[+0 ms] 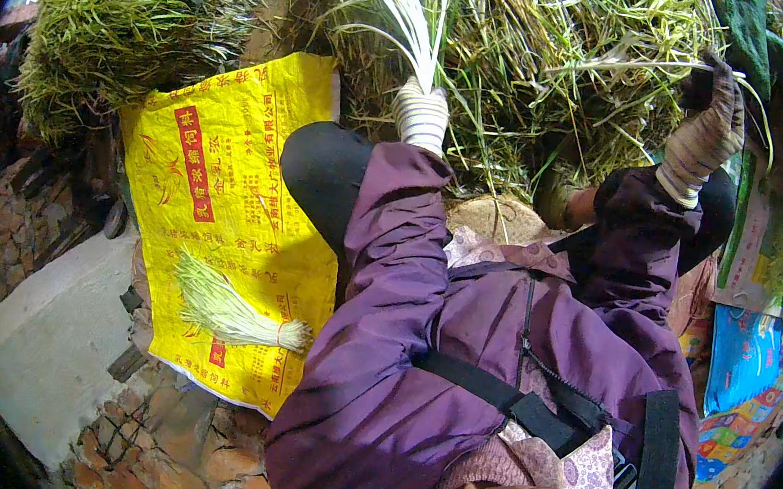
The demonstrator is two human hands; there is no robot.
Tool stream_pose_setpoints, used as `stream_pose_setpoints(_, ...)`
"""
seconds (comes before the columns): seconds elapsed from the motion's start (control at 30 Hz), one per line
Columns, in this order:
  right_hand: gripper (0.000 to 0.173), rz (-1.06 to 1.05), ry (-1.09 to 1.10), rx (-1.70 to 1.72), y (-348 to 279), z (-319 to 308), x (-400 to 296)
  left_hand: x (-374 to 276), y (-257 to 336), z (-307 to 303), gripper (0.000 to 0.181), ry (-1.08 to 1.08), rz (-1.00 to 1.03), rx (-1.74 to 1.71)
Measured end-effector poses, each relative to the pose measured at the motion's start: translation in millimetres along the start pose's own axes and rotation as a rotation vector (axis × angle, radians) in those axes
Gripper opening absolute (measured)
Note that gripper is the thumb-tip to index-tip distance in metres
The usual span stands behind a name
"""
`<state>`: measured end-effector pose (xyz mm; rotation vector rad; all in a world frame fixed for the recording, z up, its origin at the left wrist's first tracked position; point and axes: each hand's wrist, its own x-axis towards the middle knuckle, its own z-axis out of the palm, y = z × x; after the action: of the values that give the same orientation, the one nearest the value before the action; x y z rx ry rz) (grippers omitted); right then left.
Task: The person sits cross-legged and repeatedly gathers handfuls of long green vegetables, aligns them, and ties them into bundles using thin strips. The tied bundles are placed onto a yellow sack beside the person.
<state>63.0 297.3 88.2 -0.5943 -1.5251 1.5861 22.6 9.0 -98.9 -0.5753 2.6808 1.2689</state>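
My left hand [422,114], in a striped knit glove, is closed around the lower ends of a bunch of long pale stalks [406,18] that fan out away from me. On the right, my right hand [707,128], in a matching glove with dark, soiled fingers, holds a few long pale stalks [643,67] crosswise. Between and beyond both hands lies a big heap of green and yellowish leafy stalks [521,64]. A tied bundle of pale green stalks [239,310] rests on a yellow woven sack [228,153] at my left.
Another stack of green stalks [119,32] stands at the upper left. A grey slab [54,344] and broken stone pieces [172,451] lie lower left. To my right are a blue printed bag [744,357], a colourful mat [739,436] and dark green cloth [748,39].
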Motion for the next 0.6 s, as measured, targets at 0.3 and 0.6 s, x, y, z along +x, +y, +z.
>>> stream_pose_setpoints(0.3, 0.022, 0.169, -0.483, -0.165, 55.7, 17.1, -28.9, -31.4, 50.1, -34.4, 0.021, -0.324, -0.015, -0.829)
stream_pose_setpoints(0.6, 0.027, 0.422, -0.639, -0.075, 87.7, 55.0, -70.3, -36.2, 37.3, -4.5, 0.021, -0.563, 0.075, -0.786)
